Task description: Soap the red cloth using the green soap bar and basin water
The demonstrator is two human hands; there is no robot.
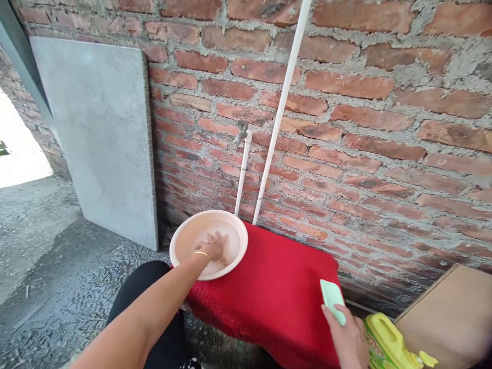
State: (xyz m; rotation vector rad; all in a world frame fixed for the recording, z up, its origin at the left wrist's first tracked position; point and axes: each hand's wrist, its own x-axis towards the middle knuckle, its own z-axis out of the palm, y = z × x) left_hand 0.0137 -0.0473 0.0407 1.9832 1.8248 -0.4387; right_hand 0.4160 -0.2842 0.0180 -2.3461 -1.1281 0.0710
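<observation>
My left hand (213,247), a gold bangle at its wrist, reaches into a pale pink basin (180,233) holding cloudy liquid. Its fingers look spread, partly in the liquid, and I see nothing gripped. The basin stands on the left end of a red cloth-covered table (280,282). Over the table's right end, my right hand (348,333) is closed around a pale green flat block (332,298) with rounded corners; its exact kind and underside are hidden. Just right of that hand is a yellow jug (384,338) with a handle, tilted and partly cut off by the frame.
Behind the table runs a brick wall (346,128) with a tap (241,132) on a short white pipe and a long white pipe (282,102). A grey slab (103,143) leans at left above wet ground. A cardboard box (446,318) stands at right.
</observation>
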